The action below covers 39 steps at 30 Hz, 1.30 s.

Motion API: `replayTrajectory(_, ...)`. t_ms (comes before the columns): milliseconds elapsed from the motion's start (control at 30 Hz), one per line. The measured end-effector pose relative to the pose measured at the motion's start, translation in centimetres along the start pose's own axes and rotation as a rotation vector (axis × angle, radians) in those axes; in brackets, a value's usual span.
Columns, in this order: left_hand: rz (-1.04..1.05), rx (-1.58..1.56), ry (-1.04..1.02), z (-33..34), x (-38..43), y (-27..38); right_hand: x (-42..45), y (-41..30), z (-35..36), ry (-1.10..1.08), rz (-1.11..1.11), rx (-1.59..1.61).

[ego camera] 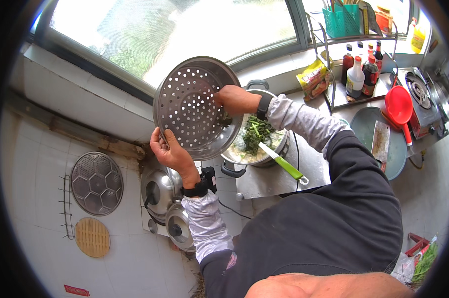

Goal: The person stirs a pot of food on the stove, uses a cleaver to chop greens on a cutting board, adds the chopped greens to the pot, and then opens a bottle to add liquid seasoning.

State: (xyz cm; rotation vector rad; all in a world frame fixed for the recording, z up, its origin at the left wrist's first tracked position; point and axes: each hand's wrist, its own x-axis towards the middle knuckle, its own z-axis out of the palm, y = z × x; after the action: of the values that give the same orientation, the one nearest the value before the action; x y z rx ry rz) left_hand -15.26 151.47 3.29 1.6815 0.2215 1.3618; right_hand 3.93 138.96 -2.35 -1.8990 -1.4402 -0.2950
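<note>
A perforated metal steamer basket (192, 111) is tilted on its side, left of a pot. My left hand (172, 151) grips its lower rim, thumb on the inside. My right hand (237, 100) reaches inside the basket, its fingers curled near the holes; a bit of dark green leaf (225, 120) shows just under it, and whether the fingers hold any cannot be told. Cooked greens (257, 134) lie on pale food in the wide metal pot (234, 169), which has black handles. A green-handled utensil (289, 167) rests across the pot's near rim.
The pot stands on a metal table (310, 164) by the window. Sauce bottles (355, 78), a red ladle (398, 106), a cleaver (380, 141) on a round board (397, 160) and a gas stove (421, 93) are at the right. Lidded metal pots (159, 190) stand at lower left.
</note>
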Motion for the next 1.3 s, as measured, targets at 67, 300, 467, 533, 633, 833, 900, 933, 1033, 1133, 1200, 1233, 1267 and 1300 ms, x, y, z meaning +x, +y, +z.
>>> replayTrajectory(67, 0.015, -0.004, 0.018, -0.1, -0.3, -0.1, -0.1, 0.8, 0.2, 0.035, 0.039, 0.091)
replayTrajectory(300, 0.124, 0.049, 0.004, 0.0, -1.2, 0.0, -0.4, -0.3, 3.5, 0.073, 0.087, -0.266)
replayTrajectory(467, 0.322, 0.146, 0.034, 1.0, -1.4, 0.4, -0.7, -1.4, 5.3, 0.013, 0.017, -0.211)
replayTrajectory(533, 0.407, 0.208, 0.042, 1.1, -1.1, 0.3, -0.4, -1.0, 5.5, -0.109, -0.038, -0.184)
replayTrajectory(633, 0.371, 0.26, 0.101, 0.6, -0.6, -0.4, -0.9, -1.4, 4.9, -0.21, -0.089, -0.168)
replayTrajectory(833, 0.511, 0.376, 0.186, -0.7, 0.5, 0.0, -4.2, 1.4, 2.7, -0.206, -0.066, -0.359)
replayTrajectory(900, 0.37, 0.209, 0.22, -1.3, 0.6, -0.4, -5.0, 1.4, 1.7, -0.087, -0.023, -0.294)
replayTrajectory(933, 0.277, 0.134, 0.24, -1.7, 0.4, -0.1, -5.0, 1.3, 1.0, -0.009, -0.046, -0.252)
replayTrajectory(1033, 0.027, -0.009, 0.32, -3.2, 0.0, 0.9, -5.3, -0.4, -1.2, 0.184, -0.045, -0.115)
replayTrajectory(1133, -0.194, -0.179, 0.333, -6.5, -0.2, 0.5, -6.2, -1.5, -2.2, 0.113, 0.066, -0.107)
replayTrajectory(1200, -0.305, -0.302, 0.376, -6.5, -0.9, 1.0, -7.7, -1.4, -2.7, 0.096, 0.018, -0.167)
replayTrajectory(1233, -0.361, -0.362, 0.399, -6.5, -1.3, 1.6, -8.0, -1.8, -2.9, 0.093, 0.012, -0.175)
replayTrajectory(1267, -0.393, -0.372, 0.34, -7.0, -1.8, 2.1, -8.5, -2.4, -3.3, 0.082, 0.066, 0.007)
replayTrajectory(1300, -0.414, -0.364, 0.355, -7.1, -2.3, 2.7, -9.0, -3.7, -4.3, 0.071, 0.123, 0.183)
